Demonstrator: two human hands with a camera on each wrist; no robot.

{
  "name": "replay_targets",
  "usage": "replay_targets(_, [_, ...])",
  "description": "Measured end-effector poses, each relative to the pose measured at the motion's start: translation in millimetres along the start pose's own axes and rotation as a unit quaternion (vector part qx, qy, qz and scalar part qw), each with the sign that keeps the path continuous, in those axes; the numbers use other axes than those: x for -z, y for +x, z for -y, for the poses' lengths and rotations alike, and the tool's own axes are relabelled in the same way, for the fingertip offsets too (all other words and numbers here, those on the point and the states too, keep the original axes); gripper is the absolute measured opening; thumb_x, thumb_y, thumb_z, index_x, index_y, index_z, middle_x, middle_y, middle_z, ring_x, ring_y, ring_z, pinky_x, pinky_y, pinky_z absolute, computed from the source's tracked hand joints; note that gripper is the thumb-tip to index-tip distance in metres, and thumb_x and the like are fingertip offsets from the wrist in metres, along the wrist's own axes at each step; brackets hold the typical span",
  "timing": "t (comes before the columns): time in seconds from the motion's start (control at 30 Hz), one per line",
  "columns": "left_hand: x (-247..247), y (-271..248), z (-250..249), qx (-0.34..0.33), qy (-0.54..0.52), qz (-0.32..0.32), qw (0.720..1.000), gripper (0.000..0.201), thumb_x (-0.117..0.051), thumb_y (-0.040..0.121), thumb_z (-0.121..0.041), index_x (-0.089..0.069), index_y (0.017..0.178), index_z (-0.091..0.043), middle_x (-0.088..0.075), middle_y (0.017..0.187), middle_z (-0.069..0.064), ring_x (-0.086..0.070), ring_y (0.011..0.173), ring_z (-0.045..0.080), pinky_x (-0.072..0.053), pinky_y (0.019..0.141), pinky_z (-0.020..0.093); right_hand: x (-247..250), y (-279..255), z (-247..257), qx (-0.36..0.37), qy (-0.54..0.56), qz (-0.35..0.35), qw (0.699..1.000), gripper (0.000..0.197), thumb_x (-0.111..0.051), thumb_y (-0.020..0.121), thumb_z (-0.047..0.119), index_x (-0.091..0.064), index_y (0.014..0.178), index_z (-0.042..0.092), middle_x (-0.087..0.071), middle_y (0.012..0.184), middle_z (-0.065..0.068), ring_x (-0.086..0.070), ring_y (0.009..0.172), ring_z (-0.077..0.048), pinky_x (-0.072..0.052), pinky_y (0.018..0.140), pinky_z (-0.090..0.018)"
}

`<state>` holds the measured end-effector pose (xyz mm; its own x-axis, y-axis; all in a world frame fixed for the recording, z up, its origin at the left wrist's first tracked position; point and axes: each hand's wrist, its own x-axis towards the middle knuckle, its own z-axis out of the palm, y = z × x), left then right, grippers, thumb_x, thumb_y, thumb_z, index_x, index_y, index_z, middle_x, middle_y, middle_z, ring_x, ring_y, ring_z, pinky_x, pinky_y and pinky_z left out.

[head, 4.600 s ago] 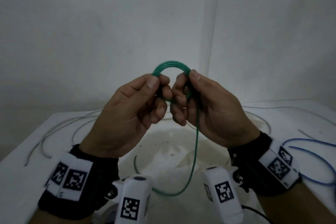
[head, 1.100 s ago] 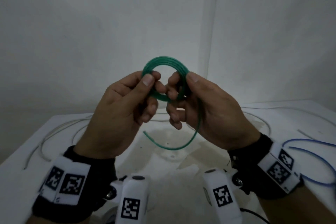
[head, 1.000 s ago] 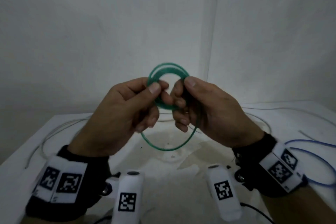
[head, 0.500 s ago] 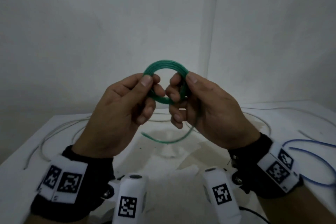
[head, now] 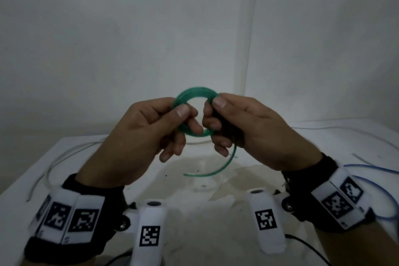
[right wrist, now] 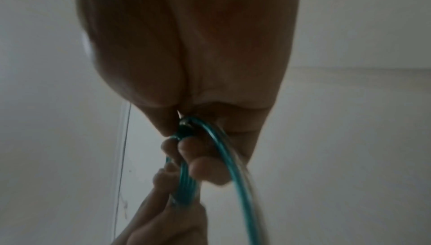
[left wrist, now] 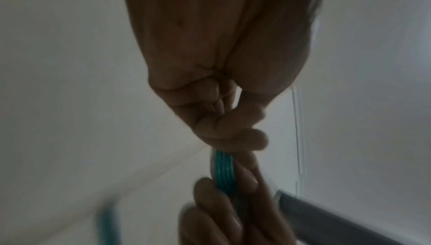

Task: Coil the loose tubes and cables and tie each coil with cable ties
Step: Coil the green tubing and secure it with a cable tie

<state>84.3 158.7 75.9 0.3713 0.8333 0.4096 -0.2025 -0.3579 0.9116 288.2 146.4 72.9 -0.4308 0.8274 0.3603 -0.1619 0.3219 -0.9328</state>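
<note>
Both hands pinch the same green tube coil (head: 195, 112), held up in the air in front of the person, above the white table (head: 205, 211). Left hand (head: 140, 136) grips the coil's left side, thumb on the front, fingers curled behind and through the ring; right hand (head: 248, 131) clamps the right side, thumb on top near the upper rim, fingers folded round the strands. Grip tight on both, no gap visible. From the left wrist view the coil (left wrist: 221, 169) shows as several parallel green strands packed flat between fingertips; from the right wrist view the strands (right wrist: 185, 186) run down between both hands' fingers. Coil stands roughly upright, facing the person, several turns stacked. Loose tail of the tube (head: 212, 170) drops out under the right hand and curves left in an arc, end hanging free over the table, not touching it as far as can be told. Further out: grey cables (head: 56, 162) lie looped on the table's left side, a blue cable (head: 377, 181) curls at the right edge, thin pale lines trail along the far right. Tabletop has a brownish stain in the middle. Black wristbands with white marker tags on both wrists. Plain white walls behind.
</note>
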Motion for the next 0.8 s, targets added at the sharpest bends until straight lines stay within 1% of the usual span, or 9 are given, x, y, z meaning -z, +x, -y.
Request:
replay_targets(0.07, [-4.7,1.0,0.4,-0.007,-0.065,-0.026,0.998,0.019,-0.055,0.091,-0.022,-0.065,0.093,-0.006,-0.067,0.076,0.007,-0.05,0.046,0.014,-0.037,0.039,0.017,-5.2,2.8,-1.9,0.028,0.046,-0.015,0.998,0.029,-0.039,0.108,0.027,-0.061,0.106,0.01,-0.055,0.083,-0.001,-0.049,0.062,-0.02,-0.046,0.059,-0.033])
replay_targets(0.13, [-6.7,0.0,0.3,-0.001,-0.092,-0.012,0.996,0.02,-0.055,0.092,-0.023,-0.065,0.095,-0.007,-0.066,0.077,0.007,-0.05,0.046,0.014,-0.037,0.038,0.017,-6.3,3.2,-2.5,0.027,0.048,-0.013,0.998,0.028,-0.038,0.108,0.027,-0.059,0.104,0.009,-0.055,0.083,-0.001,-0.052,0.062,-0.022,-0.047,0.059,-0.035])
replay_targets(0.23, [3.0,-0.4,0.4,0.023,0.032,0.028,0.999,0.021,-0.058,0.094,-0.023,-0.069,0.096,-0.005,-0.07,0.079,0.012,-0.048,0.042,0.016,-0.032,0.036,0.017,2.1,-1.5,0.5,-0.024,-0.044,0.009,0.999,0.029,-0.039,0.111,0.026,-0.057,0.101,0.006,-0.05,0.08,-0.002,-0.047,0.061,-0.021,-0.047,0.061,-0.037])
replay_targets(0.3, [4.7,0.5,1.5,0.02,0.051,0.013,0.998,0.022,-0.056,0.091,-0.023,-0.07,0.094,-0.005,-0.07,0.078,0.011,-0.048,0.042,0.016,-0.033,0.036,0.017,2.6,-1.8,0.3,-0.028,-0.06,0.001,0.998,0.029,-0.039,0.111,0.025,-0.059,0.102,0.006,-0.049,0.08,-0.002,-0.046,0.061,-0.021,-0.046,0.061,-0.037])
replay_targets(0.4, [-3.1,2.1,1.9,0.0,-0.032,-0.027,0.999,0.022,-0.054,0.091,-0.024,-0.068,0.092,-0.007,-0.069,0.077,0.008,-0.05,0.045,0.015,-0.036,0.039,0.018,-6.1,3.3,-4.9,0.009,0.027,-0.014,0.999,0.028,-0.04,0.108,0.027,-0.061,0.107,0.009,-0.054,0.085,-0.003,-0.055,0.061,-0.024,-0.048,0.059,-0.037])
replay_targets(0.47, [-3.9,0.8,2.4,0.013,-0.043,-0.008,0.999,0.023,-0.056,0.094,-0.026,-0.072,0.089,-0.011,-0.071,0.08,0.008,-0.053,0.046,0.015,-0.035,0.036,0.017,-5.9,3.6,-6.8,0.005,0.045,-0.003,0.999,0.028,-0.04,0.107,0.029,-0.057,0.103,0.008,-0.053,0.083,-0.004,-0.058,0.058,-0.026,-0.05,0.056,-0.036])
replay_targets(0.6, [9.2,-1.2,-2.6,0.07,0.113,0.074,0.988,0.028,-0.058,0.091,-0.031,-0.074,0.09,-0.008,-0.076,0.085,0.014,-0.048,0.036,0.014,-0.027,0.035,0.015,6.9,-2.3,-0.1,-0.087,-0.1,0.045,0.99,0.029,-0.04,0.11,0.028,-0.054,0.095,0.008,-0.048,0.077,-0.003,-0.051,0.055,-0.024,-0.045,0.054,-0.033])
replay_targets(0.7, [10.3,-2.1,-3.1,0.084,0.15,0.102,0.98,0.029,-0.056,0.091,-0.028,-0.071,0.091,-0.003,-0.076,0.083,0.014,-0.047,0.036,0.015,-0.029,0.037,0.016,8.2,-4.9,3.2,-0.116,-0.13,0.067,0.982,0.029,-0.04,0.109,0.027,-0.056,0.096,0.007,-0.048,0.076,-0.002,-0.048,0.054,-0.021,-0.043,0.053,-0.031])
replay_targets(0.8, [5.7,-0.3,-1.6,0.024,0.115,0.027,0.993,0.025,-0.056,0.09,-0.026,-0.069,0.089,-0.005,-0.072,0.075,0.01,-0.047,0.039,0.014,-0.032,0.036,0.016,5.4,-2.2,2.0,-0.054,-0.078,0.021,0.995,0.031,-0.042,0.107,0.03,-0.062,0.106,0.006,-0.054,0.082,-0.002,-0.052,0.059,-0.022,-0.046,0.056,-0.033])
